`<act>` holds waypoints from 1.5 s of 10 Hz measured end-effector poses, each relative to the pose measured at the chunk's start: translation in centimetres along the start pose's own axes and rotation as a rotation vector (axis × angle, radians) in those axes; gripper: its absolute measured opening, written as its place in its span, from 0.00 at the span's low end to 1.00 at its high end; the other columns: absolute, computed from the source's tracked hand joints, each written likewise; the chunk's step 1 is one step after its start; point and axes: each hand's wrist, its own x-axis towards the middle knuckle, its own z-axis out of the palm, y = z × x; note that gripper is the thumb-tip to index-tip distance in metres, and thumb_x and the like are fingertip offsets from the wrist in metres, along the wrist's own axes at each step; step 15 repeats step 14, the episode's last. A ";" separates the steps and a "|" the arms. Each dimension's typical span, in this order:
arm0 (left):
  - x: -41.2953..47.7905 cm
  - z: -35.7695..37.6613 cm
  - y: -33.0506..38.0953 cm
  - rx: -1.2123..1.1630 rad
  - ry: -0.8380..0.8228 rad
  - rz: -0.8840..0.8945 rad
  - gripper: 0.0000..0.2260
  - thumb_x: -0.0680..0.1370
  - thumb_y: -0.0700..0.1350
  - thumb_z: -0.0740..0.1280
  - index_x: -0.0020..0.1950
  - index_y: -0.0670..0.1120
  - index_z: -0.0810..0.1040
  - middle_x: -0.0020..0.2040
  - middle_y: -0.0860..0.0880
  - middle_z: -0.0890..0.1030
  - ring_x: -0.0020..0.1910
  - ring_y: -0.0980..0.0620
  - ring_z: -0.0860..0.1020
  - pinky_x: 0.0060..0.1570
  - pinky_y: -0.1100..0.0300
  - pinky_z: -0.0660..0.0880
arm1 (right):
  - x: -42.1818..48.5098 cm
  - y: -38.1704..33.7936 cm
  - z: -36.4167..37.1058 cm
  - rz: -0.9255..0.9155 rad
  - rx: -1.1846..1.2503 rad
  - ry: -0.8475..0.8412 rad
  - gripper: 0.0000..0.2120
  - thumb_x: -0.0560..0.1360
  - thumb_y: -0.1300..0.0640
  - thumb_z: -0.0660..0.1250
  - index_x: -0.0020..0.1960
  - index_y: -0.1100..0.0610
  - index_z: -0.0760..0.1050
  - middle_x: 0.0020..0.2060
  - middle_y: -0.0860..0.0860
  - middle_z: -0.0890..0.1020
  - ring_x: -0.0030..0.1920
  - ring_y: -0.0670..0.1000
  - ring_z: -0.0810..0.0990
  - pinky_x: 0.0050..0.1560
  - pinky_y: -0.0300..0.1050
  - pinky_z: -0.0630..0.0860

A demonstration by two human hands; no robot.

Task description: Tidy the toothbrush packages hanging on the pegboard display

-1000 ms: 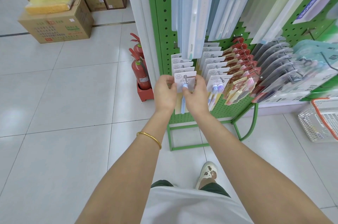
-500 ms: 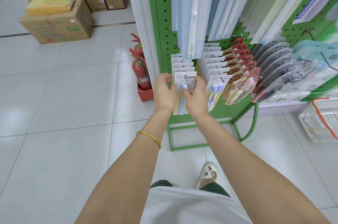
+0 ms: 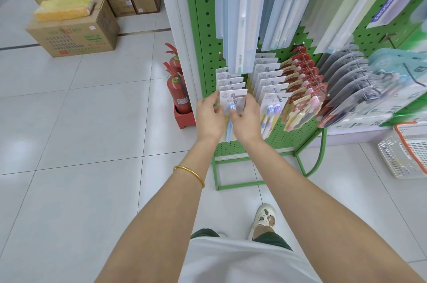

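A green pegboard display [image 3: 203, 28] carries rows of hanging toothbrush packages. The front white card with a blue toothbrush [image 3: 232, 100] hangs on a metal peg at the low left of the board. My left hand [image 3: 209, 115] grips that card's left edge and my right hand [image 3: 246, 116] grips its right edge, thumb near the brush head. Behind it hang several more white cards [image 3: 228, 81]. To the right hangs another row of white cards with purple brushes [image 3: 271, 97], then red-topped packages [image 3: 302, 88].
Two red fire extinguishers [image 3: 178, 90] stand on the floor just left of the display. Long pale packages [image 3: 240, 16] hang above my hands. Clear blister packs [image 3: 346, 88] fill the right. A white basket [image 3: 406, 151] sits at far right; cardboard boxes [image 3: 74, 35] stand at back left.
Both hands have stayed on the front card; my left hand's fingers have spread slightly along its left edge. The view has barely shifted.
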 end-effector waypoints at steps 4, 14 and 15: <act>-1.1 -0.1 0.8 -0.071 0.031 -0.006 0.11 0.75 0.30 0.62 0.53 0.42 0.72 0.47 0.50 0.74 0.42 0.59 0.73 0.39 0.77 0.70 | -0.5 0.4 0.1 0.013 -0.015 0.020 0.22 0.77 0.63 0.63 0.69 0.63 0.64 0.64 0.59 0.71 0.62 0.54 0.70 0.55 0.30 0.61; -4.4 0.6 -0.4 0.020 0.041 -0.078 0.15 0.77 0.34 0.62 0.64 0.38 0.70 0.63 0.42 0.70 0.57 0.49 0.74 0.60 0.59 0.71 | -4.6 0.7 -2.9 0.106 -0.006 -0.063 0.27 0.79 0.59 0.63 0.74 0.62 0.57 0.71 0.57 0.65 0.69 0.54 0.67 0.63 0.38 0.63; -4.4 0.6 -0.4 0.020 0.041 -0.078 0.15 0.77 0.34 0.62 0.64 0.38 0.70 0.63 0.42 0.70 0.57 0.49 0.74 0.60 0.59 0.71 | -4.6 0.7 -2.9 0.106 -0.006 -0.063 0.27 0.79 0.59 0.63 0.74 0.62 0.57 0.71 0.57 0.65 0.69 0.54 0.67 0.63 0.38 0.63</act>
